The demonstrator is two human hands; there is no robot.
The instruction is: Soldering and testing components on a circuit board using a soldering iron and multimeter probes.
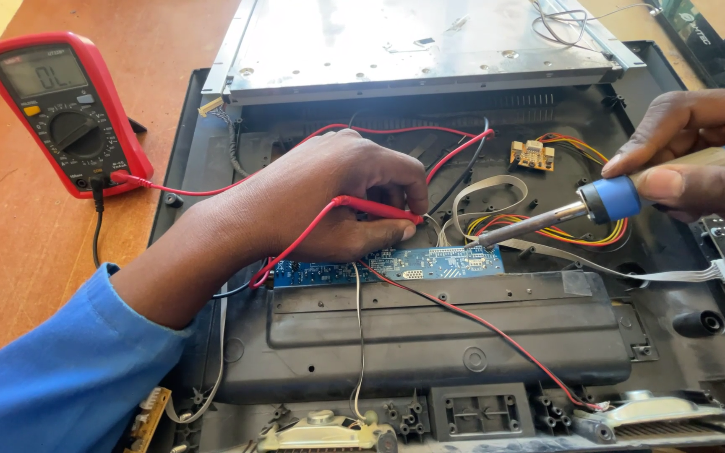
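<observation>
So the left hand is curled down over the long blue circuit board, fingers closed around a red meter probe, pinning its tip near the board's upper edge, looks like so it keeps contact without slipping. The probe's red lead loops back to the red multimeter, which is propped up on the wooden worktop at the left, angled so the screen faces the person. A black lead hangs from it too.

The right hand comes in from the right, wrapped shut around the blue handle of a soldering iron, thumb along the grip for control. The iron's metal tip sits just above the right part of the board, close to the probe tip but not touching it as far as I can tell.

All of this sits inside an opened black plastic casing, with a small orange board and coloured wires further back, and a grey metal panel behind
</observation>
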